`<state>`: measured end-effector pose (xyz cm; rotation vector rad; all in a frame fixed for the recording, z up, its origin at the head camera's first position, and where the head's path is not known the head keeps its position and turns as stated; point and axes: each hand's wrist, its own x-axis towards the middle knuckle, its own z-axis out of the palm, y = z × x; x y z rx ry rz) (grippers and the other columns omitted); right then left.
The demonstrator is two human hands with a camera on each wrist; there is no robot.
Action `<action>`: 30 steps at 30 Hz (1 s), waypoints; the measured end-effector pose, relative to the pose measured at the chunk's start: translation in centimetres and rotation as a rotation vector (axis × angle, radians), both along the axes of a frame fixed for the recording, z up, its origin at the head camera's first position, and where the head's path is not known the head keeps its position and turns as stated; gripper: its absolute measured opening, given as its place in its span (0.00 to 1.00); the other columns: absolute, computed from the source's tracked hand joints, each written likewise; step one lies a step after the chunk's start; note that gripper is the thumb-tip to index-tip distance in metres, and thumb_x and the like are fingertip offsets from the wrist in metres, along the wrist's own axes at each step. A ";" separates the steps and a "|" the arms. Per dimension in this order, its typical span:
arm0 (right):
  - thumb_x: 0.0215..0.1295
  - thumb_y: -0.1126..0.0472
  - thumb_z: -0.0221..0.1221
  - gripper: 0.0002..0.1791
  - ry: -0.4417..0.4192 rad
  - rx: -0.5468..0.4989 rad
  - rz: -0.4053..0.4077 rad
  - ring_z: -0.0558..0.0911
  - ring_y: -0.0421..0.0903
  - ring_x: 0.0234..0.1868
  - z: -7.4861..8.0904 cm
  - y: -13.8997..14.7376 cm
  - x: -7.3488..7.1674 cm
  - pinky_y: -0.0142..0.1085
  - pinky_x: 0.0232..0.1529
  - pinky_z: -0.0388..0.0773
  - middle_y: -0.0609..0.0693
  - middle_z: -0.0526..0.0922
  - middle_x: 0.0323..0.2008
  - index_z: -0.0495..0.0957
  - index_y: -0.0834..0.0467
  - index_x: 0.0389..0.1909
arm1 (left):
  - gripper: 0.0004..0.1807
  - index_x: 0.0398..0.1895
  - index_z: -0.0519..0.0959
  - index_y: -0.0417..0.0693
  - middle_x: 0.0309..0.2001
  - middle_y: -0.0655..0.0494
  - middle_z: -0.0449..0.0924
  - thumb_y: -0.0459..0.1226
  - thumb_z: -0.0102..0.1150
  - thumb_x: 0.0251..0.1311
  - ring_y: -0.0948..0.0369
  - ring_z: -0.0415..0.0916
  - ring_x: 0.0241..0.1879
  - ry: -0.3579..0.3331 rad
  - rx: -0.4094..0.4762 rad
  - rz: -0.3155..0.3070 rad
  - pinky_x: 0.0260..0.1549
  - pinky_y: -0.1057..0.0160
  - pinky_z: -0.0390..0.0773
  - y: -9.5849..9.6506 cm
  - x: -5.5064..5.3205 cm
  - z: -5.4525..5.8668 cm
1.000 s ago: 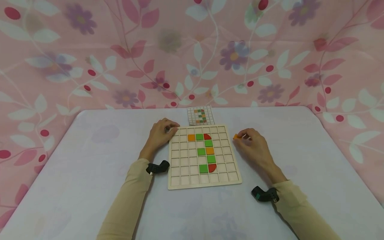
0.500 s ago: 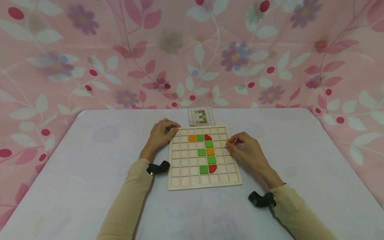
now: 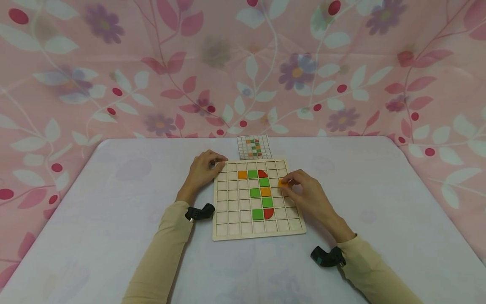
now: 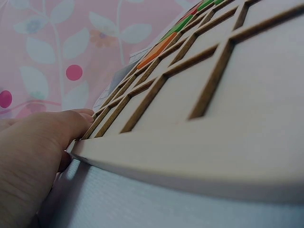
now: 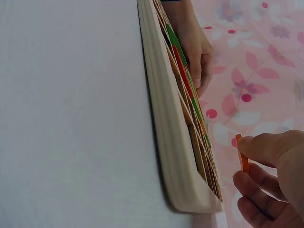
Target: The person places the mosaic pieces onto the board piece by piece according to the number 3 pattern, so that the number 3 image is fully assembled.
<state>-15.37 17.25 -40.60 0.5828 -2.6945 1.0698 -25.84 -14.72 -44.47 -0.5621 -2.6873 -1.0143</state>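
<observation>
My right hand (image 3: 309, 194) pinches a small orange tile (image 3: 282, 183) between thumb and fingers, above the right part of a wooden grid board (image 3: 233, 228). The tile (image 5: 242, 154) appears edge-on in the right wrist view. At the board's far left corner, my left hand (image 3: 205, 166) holds the edge; in the left wrist view a finger (image 4: 71, 121) lies against that corner. Set in the board's cells are several green tiles (image 3: 257, 214), an orange square (image 3: 242, 175), another orange square (image 3: 265, 192) and red rounded tiles (image 3: 268, 213).
Behind the board lies a pattern card (image 3: 253, 147) printed with a similar coloured grid layout. A white cloth (image 3: 95, 236) covers the table, and a pink floral curtain (image 3: 171, 76) hangs behind. Each wrist carries a black camera (image 3: 327, 256).
My right hand has moved left with the orange tile, from beside the board to above its right-hand cells. The left hand and the tiles in the board have stayed in place.
</observation>
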 end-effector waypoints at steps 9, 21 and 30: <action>0.55 0.64 0.67 0.13 0.004 0.003 0.042 0.78 0.42 0.38 0.1 -0.7 0.3 0.40 0.42 0.77 0.47 0.80 0.40 0.78 0.57 0.42 | 0.09 0.41 0.85 0.53 0.39 0.52 0.81 0.42 0.59 0.61 0.56 0.73 0.38 0.007 -0.004 -0.007 0.40 0.54 0.66 0.0 0.0 0.1; 0.56 0.61 0.66 0.10 -0.016 -0.001 0.082 0.77 0.44 0.40 0.2 -1.8 1.0 0.41 0.44 0.78 0.46 0.80 0.39 0.79 0.55 0.39 | 0.09 0.42 0.84 0.53 0.39 0.52 0.81 0.42 0.59 0.61 0.56 0.72 0.38 -0.005 0.000 -0.006 0.42 0.53 0.66 0.1 0.0 0.0; 0.56 0.60 0.66 0.11 -0.024 -0.013 0.119 0.78 0.43 0.42 0.1 -3.0 1.4 0.39 0.44 0.78 0.45 0.79 0.41 0.79 0.54 0.41 | 0.09 0.42 0.84 0.53 0.40 0.53 0.81 0.42 0.59 0.61 0.56 0.73 0.39 -0.002 -0.001 -0.003 0.43 0.52 0.66 0.0 0.1 0.2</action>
